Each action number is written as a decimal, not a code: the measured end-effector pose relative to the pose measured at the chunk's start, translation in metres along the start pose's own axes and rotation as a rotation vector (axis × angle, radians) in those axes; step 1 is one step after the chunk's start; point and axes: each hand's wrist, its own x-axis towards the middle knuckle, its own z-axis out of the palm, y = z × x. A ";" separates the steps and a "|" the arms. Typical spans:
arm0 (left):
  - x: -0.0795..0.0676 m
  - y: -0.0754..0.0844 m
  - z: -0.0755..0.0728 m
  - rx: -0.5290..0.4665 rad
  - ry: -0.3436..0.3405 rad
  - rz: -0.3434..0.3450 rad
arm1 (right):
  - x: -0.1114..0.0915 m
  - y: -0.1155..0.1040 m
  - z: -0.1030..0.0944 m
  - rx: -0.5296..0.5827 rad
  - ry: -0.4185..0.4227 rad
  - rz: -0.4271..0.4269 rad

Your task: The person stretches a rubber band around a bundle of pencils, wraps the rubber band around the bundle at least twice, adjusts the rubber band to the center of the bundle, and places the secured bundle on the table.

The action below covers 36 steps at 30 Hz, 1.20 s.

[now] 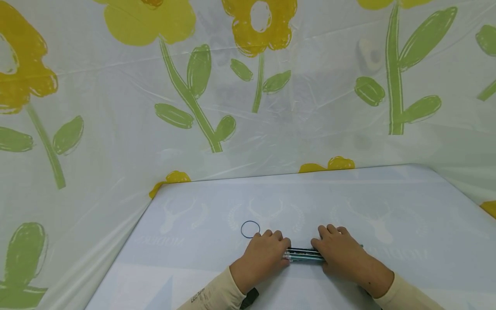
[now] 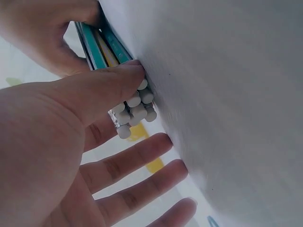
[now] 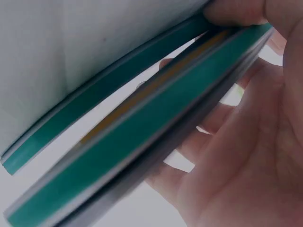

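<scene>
A bundle of pencils, teal, black and yellowish with white eraser ends, lies low over the table between the two hands. My left hand pinches the eraser end between thumb and index finger, its other fingers spread apart in the left wrist view. Farther along, my right hand grips the same bundle with its thumb and fingers. In the right wrist view, one teal pencil stands a little apart from the others. A thin blue rubber band rests just beyond my left fingertips.
The white table carries faint deer-head prints. Behind and beside it hangs a pale sheet with yellow flowers and green stems. A dark object shows under the left sleeve.
</scene>
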 end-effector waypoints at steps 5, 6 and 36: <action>0.000 0.000 0.000 0.001 -0.003 -0.004 | 0.001 0.000 0.000 -0.006 -0.002 0.001; 0.000 0.000 0.000 0.001 -0.002 -0.004 | 0.001 0.000 0.000 -0.006 -0.002 0.000; 0.003 -0.001 0.005 0.046 0.067 -0.010 | 0.001 0.000 0.000 -0.138 0.162 -0.006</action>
